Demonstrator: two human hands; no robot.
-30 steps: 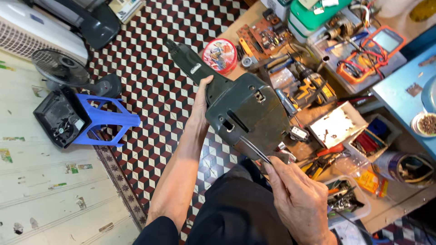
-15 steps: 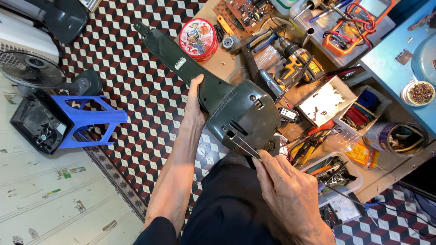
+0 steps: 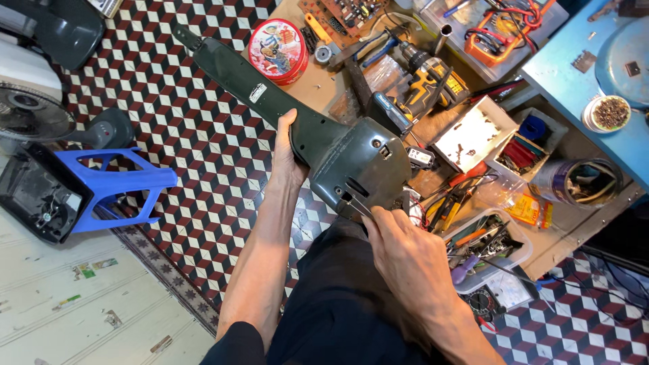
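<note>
Head view: left hand [image 3: 289, 159] clamped on green housing [image 3: 324, 145], right hand [image 3: 409, 260] pinching tweezers [image 3: 357, 206].

Single head-worn view, aimed steeply down from above.

Looks straight down over both forearms onto the lap, close to the left hand [image 3: 289, 159] and right hand [image 3: 405, 253] near frame centre. Takes in checkered floor tiles [image 3: 203, 135] at left and a cluttered workbench [image 3: 318, 84] along the upper right. No second view to overlap.
</note>
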